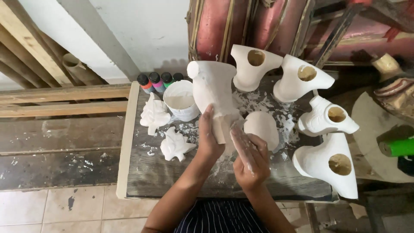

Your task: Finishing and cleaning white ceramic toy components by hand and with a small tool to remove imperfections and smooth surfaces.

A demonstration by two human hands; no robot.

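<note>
- My left hand (210, 139) was wrapped around the lower part of a white plaster figure (214, 92), thumb up along its front, holding it tilted above the centre of the wooden table (142, 177).
- My right hand (250, 160) was pressed to the figure's lower right edge, fingers (241, 140) close together and coated in white; whether they pinched a small tool or cloth I could not tell.
- Handling judgement: the figure looked rigid and brittle, with a chalky surface (likely dusty and a little slippery). The narrow waist where my left hand sat seemed the soundest grip; the projecting top corner looked prone to chipping.
- Just right of my hands lay a rounded white piece (261, 128), on the table.
- Four similar white casts with round holes (297, 77) stood along the upper right and right of the frame.
- At centre left stood a white paint tub (180, 100), two leaf-shaped white casts (154, 113) beside it, and small paint bottles (156, 82) behind.
- White flakes and splashes littered the tabletop near the figure.
</note>
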